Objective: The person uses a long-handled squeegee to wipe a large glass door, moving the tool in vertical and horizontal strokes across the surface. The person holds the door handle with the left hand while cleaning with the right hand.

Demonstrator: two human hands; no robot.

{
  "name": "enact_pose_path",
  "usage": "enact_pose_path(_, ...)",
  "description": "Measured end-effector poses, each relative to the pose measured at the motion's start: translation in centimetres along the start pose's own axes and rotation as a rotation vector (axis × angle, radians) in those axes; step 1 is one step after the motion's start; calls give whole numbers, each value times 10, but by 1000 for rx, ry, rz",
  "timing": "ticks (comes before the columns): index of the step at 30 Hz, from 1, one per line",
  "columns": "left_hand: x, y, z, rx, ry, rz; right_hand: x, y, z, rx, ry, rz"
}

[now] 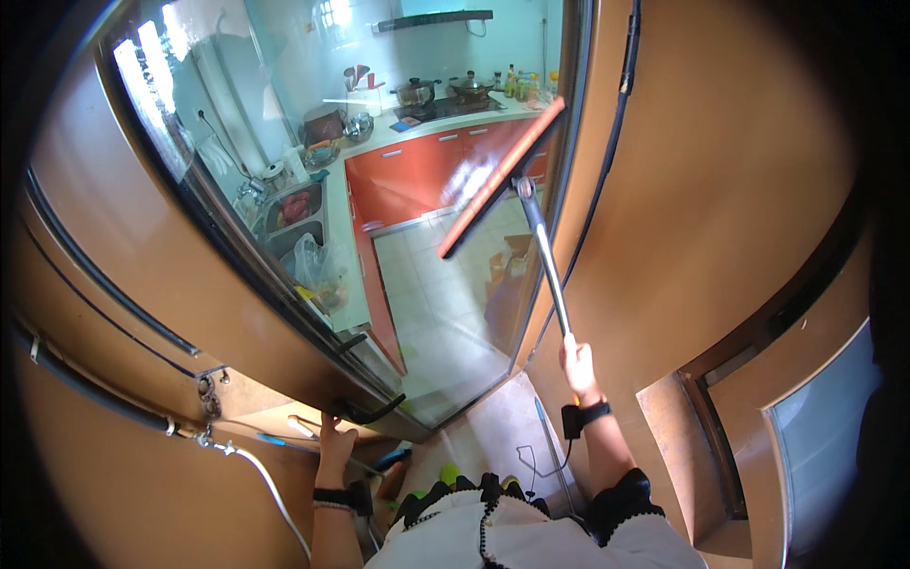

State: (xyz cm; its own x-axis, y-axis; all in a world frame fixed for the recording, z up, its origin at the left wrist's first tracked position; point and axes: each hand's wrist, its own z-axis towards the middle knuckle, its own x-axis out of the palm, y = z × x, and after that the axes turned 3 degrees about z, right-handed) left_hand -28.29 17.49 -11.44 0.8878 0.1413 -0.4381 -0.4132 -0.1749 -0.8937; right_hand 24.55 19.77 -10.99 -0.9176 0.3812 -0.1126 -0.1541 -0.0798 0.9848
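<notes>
My right hand grips the lower end of a squeegee's metal pole. At the top of the pole, the wide orange-and-black squeegee head lies slantwise against the upper right of a glass door pane. Low on the left, my left hand is at the edge of the brown door frame, just below a black door handle. Its fingertips are partly hidden behind the frame, so the hold is only partly visible.
Behind the glass is a kitchen with orange cabinets, a sink and a cooktop with pots. A white hose hangs from a pipe at lower left. Another pole leans near my right side. Brown panels close in at right.
</notes>
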Motion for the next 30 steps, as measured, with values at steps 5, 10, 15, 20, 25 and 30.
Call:
enact_pose_path(5,0,3,2,65,-12,71,10,-166,-81,48,-90,-297)
enact_pose_path(10,0,1,2,10,-8,42,12,-234,-145,365,73,-379)
enact_pose_path(15,1,11,6,52,-28,69,2,-222,-152,464,101,-395)
enact_pose_path(20,9,16,2,-31,-82,-101,-18,-189,-162,689,16,-460)
enact_pose_path(25,19,1,-7,-46,-168,-250,-40,-106,-147,294,34,-148)
enact_pose_path(30,32,-11,-23,-13,-218,-298,-15,-19,-88,92,178,-132)
